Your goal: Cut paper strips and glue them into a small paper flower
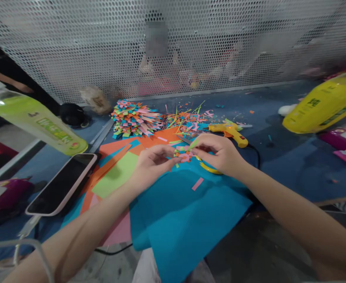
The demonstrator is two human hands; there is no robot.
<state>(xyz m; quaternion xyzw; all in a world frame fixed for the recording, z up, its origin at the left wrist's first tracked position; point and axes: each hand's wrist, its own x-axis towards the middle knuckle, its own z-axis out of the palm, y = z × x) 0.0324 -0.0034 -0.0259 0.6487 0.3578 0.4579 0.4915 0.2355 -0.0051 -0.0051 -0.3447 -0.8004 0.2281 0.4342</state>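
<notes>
Between my two hands is a small ring of colourful paper loops (184, 157), pink at its centre with orange and green bits around it. My left hand (153, 163) pinches its left side between thumb and fingers. A light green paper strip (194, 144) shows at the fingertips of my right hand (217, 153), which is closed at the ring's right side. Below my right hand lie scissors with yellow handles (210, 169), partly hidden by it. Blue paper sheets (187, 220) spread under both hands, with a loose pink strip (197, 184) on top.
A colourful paper-strip cone (133, 120) stands behind, beside a heap of paper scraps (187, 120). A yellow glue gun (230, 131) lies to the right. At left are a phone (62, 184) and a green bottle (39, 118); at right, a yellow bottle (323, 102). Perforated metal (102, 47) closes the back.
</notes>
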